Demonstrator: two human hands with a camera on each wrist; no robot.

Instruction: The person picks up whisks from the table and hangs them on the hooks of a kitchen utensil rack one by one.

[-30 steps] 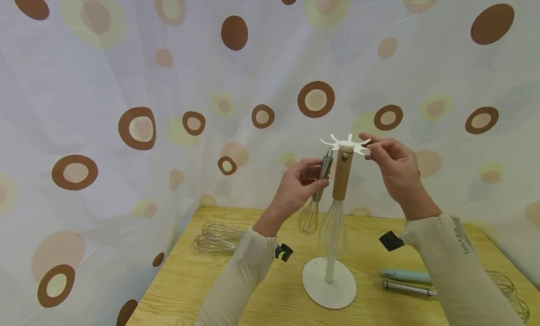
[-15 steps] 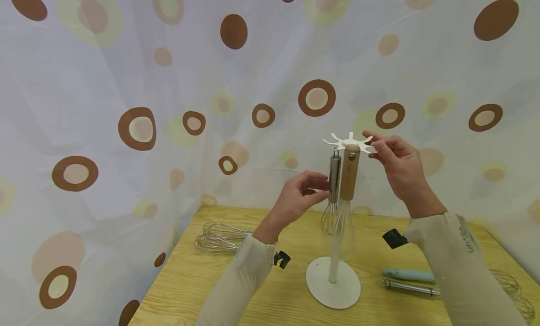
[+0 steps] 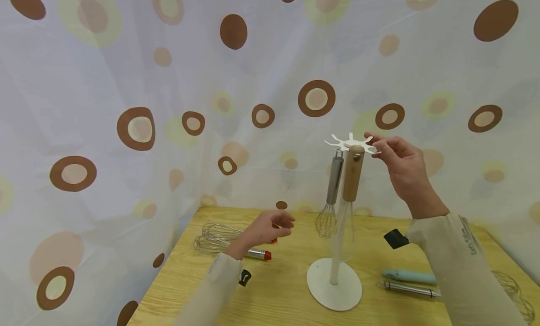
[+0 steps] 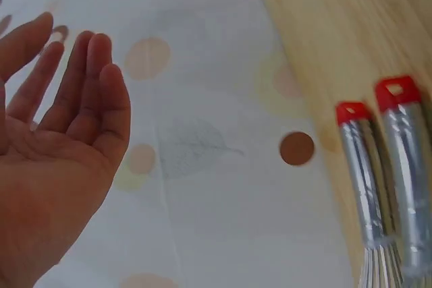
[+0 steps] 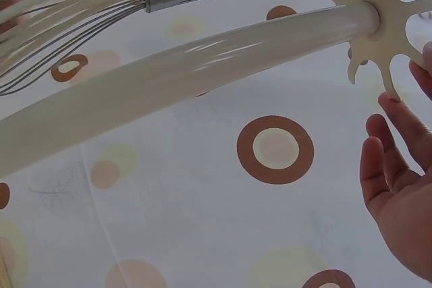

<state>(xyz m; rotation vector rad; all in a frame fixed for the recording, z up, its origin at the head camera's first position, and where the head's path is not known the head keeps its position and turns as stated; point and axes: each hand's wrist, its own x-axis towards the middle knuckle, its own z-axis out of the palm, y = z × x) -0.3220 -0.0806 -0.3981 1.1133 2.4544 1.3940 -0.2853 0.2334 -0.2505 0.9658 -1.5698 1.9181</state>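
Observation:
A white stand [image 3: 333,295] with a round base and a spoked hook top stands on the table. Two whisks hang from it: a small steel one [image 3: 334,180] and one with a wooden handle [image 3: 353,176] and pale wires. My right hand [image 3: 405,169] pinches an arm of the hook top between thumb and fingers. Away from the stand, my left hand [image 3: 267,227] holds nothing, its fingers loosely bent. Beneath and beside it lie two steel whisks [image 3: 258,254] with red-tipped handles. The left wrist view shows those red-tipped handles [image 4: 408,166] side by side.
On the right of the wooden table [image 3: 287,288] lie a light-blue handle [image 3: 408,276] and a steel-handled whisk [image 3: 409,288]; the right sleeve partly covers them. A dotted white curtain [image 3: 168,72] hangs behind and at the left.
My left hand let go of the small steel whisk, which now hangs on the stand, and moved down and left toward the red-tipped whisks. My right hand stays at the hook top.

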